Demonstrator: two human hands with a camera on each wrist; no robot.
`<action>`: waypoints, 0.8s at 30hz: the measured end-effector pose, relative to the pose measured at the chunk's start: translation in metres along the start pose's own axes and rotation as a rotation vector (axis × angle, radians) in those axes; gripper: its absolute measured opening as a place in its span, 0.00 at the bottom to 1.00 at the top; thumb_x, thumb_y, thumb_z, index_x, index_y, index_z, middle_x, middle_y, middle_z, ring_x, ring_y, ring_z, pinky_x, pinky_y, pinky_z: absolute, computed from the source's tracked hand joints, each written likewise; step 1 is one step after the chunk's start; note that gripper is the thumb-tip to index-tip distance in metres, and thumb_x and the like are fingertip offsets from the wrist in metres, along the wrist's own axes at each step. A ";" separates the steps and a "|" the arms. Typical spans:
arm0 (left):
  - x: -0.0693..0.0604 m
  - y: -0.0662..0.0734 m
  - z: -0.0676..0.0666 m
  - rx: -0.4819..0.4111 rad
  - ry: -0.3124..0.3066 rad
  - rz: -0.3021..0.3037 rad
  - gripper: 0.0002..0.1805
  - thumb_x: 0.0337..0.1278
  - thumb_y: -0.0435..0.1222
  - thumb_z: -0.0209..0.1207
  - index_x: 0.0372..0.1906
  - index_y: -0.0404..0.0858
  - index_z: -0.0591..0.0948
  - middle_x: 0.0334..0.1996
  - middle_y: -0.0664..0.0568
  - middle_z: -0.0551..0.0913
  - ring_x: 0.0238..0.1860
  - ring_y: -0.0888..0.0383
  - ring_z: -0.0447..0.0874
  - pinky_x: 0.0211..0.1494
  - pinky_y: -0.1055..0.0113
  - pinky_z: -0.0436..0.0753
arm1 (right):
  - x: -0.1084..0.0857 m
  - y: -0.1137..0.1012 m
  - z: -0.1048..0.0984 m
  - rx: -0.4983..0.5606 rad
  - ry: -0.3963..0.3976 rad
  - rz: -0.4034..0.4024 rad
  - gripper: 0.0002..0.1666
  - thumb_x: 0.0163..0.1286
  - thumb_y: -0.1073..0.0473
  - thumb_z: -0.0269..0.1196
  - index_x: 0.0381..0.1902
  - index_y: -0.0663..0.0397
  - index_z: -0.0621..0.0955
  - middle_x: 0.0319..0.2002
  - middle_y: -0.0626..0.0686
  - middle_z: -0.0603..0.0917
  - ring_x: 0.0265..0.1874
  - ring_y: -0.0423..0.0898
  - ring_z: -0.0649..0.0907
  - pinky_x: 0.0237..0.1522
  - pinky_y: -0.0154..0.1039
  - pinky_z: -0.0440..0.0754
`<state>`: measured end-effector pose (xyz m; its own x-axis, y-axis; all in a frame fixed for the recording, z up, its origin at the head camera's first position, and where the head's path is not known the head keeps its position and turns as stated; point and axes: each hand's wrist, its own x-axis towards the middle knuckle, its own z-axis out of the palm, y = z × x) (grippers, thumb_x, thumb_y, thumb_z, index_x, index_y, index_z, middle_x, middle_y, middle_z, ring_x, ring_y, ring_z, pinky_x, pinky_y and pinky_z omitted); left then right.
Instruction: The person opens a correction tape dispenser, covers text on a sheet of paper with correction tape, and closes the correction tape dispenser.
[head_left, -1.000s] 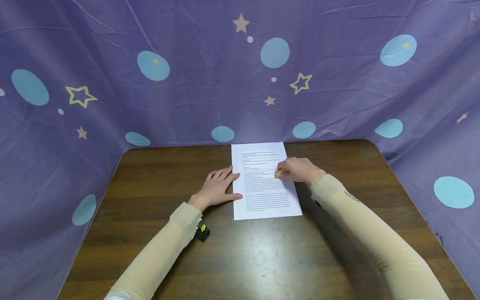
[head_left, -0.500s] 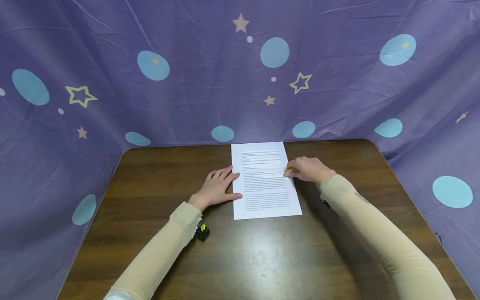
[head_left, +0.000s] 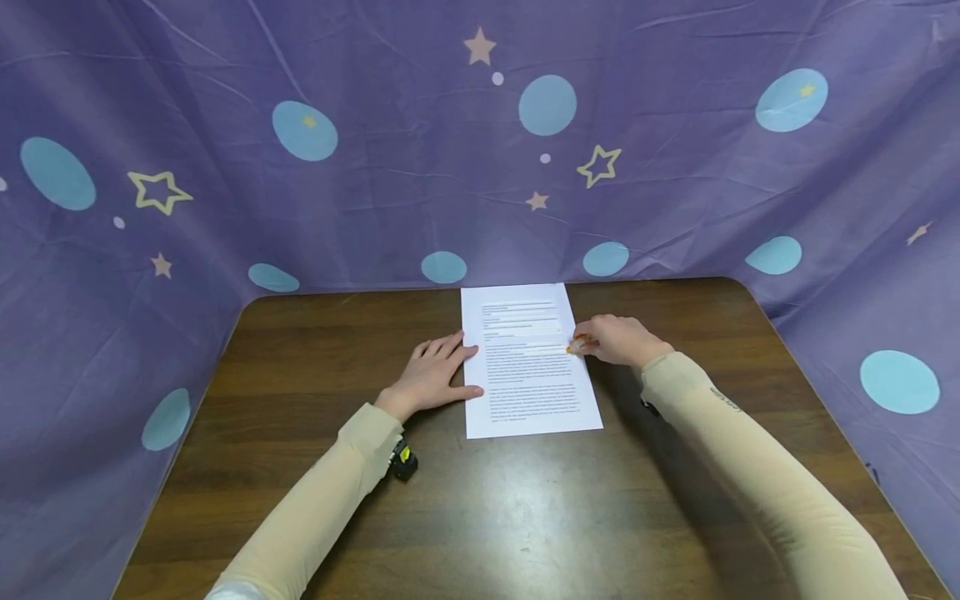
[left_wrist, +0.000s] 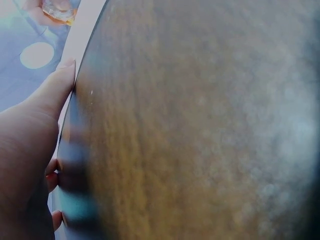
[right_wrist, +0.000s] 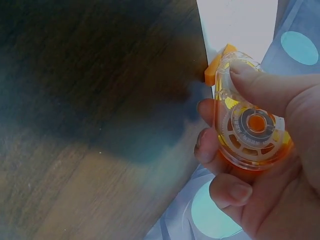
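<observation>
Purple curtain (head_left: 375,125) hung behind wooden table (head_left: 495,517). Printed sheet (head_left: 531,364) laid flat on the table. Left hand (head_left: 430,379) spread, nothing grasped, sheet's left edge touched, presumably so that slipping is prevented. Tape dispenser (right_wrist: 252,120), clear and orange, gripped in right hand (head_left: 615,340) at the sheet's right margin, tip foremost, probably for steering. Compared with one second ago: dispenser shifted rightward across the text; left hand unmoved.
</observation>
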<state>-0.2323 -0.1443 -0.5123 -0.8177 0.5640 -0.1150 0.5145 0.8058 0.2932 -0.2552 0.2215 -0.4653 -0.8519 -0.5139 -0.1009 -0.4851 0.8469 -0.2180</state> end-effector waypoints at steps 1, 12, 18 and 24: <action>0.000 0.000 -0.001 0.003 0.000 -0.002 0.47 0.67 0.66 0.57 0.82 0.46 0.63 0.84 0.41 0.51 0.81 0.39 0.52 0.77 0.36 0.53 | 0.000 0.000 0.000 0.002 -0.003 0.006 0.08 0.69 0.58 0.72 0.45 0.48 0.88 0.36 0.47 0.86 0.32 0.45 0.81 0.33 0.48 0.81; 0.000 -0.001 0.003 0.008 0.028 0.004 0.41 0.73 0.63 0.53 0.81 0.46 0.65 0.84 0.41 0.52 0.81 0.40 0.53 0.77 0.37 0.54 | 0.000 0.000 -0.001 0.011 -0.007 -0.025 0.05 0.69 0.57 0.72 0.42 0.48 0.87 0.29 0.45 0.80 0.29 0.43 0.76 0.31 0.43 0.76; 0.000 0.002 0.000 0.010 0.011 -0.002 0.41 0.74 0.62 0.53 0.81 0.45 0.64 0.84 0.41 0.52 0.81 0.39 0.53 0.77 0.36 0.54 | 0.004 -0.010 -0.003 0.033 0.000 -0.037 0.08 0.70 0.54 0.72 0.43 0.48 0.88 0.33 0.46 0.84 0.31 0.43 0.78 0.34 0.45 0.79; 0.001 0.000 0.001 0.002 0.016 -0.007 0.42 0.72 0.64 0.53 0.81 0.46 0.64 0.84 0.42 0.52 0.81 0.40 0.53 0.77 0.37 0.54 | 0.016 -0.026 -0.005 0.054 -0.009 -0.071 0.08 0.72 0.52 0.71 0.44 0.47 0.88 0.34 0.47 0.85 0.32 0.43 0.79 0.35 0.47 0.80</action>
<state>-0.2328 -0.1436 -0.5129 -0.8253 0.5553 -0.1022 0.5092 0.8102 0.2905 -0.2572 0.1915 -0.4564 -0.8139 -0.5736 -0.0918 -0.5326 0.7999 -0.2764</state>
